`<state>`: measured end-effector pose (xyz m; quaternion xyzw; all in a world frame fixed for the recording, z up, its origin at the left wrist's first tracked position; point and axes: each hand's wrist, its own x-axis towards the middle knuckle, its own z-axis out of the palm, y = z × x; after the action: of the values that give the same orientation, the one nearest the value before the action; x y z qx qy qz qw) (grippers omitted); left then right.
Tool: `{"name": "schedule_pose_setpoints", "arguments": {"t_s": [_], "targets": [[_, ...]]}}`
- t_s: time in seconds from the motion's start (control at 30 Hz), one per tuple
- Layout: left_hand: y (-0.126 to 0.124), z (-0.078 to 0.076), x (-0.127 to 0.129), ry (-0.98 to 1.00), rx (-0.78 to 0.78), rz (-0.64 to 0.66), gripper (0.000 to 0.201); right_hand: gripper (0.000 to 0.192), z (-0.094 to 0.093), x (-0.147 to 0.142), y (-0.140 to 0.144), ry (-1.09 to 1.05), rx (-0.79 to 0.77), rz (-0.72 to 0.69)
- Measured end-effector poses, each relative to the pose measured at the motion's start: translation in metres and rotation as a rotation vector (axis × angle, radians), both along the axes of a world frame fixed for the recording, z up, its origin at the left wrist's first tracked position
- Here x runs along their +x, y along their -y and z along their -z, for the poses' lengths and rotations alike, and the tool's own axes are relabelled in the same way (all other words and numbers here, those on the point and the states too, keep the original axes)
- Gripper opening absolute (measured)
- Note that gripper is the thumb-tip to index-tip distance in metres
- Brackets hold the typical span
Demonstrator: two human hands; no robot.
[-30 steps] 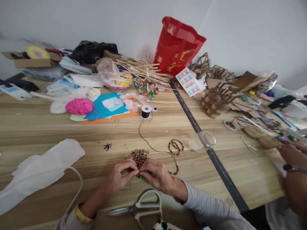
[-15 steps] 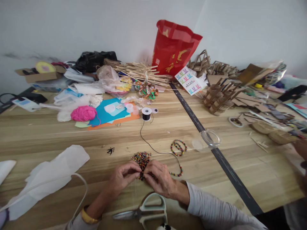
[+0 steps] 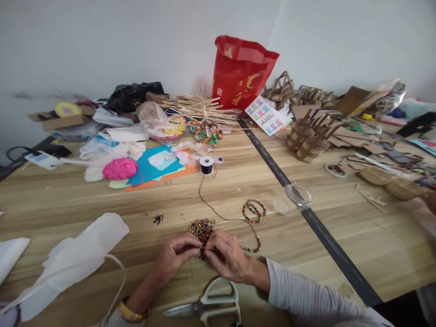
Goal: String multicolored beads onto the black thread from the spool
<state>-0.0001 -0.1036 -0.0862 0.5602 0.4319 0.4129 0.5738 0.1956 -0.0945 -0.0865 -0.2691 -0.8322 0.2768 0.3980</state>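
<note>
Over a pile of small multicoloured beads (image 3: 200, 226), my left hand (image 3: 175, 253) has thumb and forefinger pinched; what sits between the tips is too small to make out. My right hand (image 3: 230, 256) is closed, its fingertips meeting the left ones. From beneath it emerges a black cord strung with beads (image 3: 252, 249), which my right hand appears to grip. The bare part of the cord (image 3: 218, 212) runs back to a white spool (image 3: 206, 166). Two beaded rings (image 3: 254, 211) lie right of the pile. Pale-handled scissors (image 3: 204, 301) rest below my hands.
Pink yarn (image 3: 120, 169) sits beside blue paper (image 3: 145, 169). At the back stand a red bag (image 3: 238, 72) and small woven baskets (image 3: 306, 143). A clear ring-shaped coil (image 3: 299, 196) lies on the dark strip (image 3: 337, 252). White sheeting (image 3: 80, 254) is at left. Another person's hand (image 3: 427, 206) shows far right.
The view has shifted slightly. Both hands stay pinched together over the bead pile, with hardly any movement of the fingers.
</note>
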Motion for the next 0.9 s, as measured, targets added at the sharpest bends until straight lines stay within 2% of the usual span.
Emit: {"name": "schedule_pose_setpoints", "arguments": {"t_s": [0.5,0.9], "targets": [[0.0014,0.002,-0.0006,-0.025,-0.077,-0.058,0.012,0.009,-0.0009,0.0004,-0.0011,-0.002,-0.02,0.003],[-0.0002,-0.0002,0.0004,-0.003,0.022,-0.024,0.011,0.01,-0.0007,0.0005,-0.0018,0.005,-0.029,0.003]]}}
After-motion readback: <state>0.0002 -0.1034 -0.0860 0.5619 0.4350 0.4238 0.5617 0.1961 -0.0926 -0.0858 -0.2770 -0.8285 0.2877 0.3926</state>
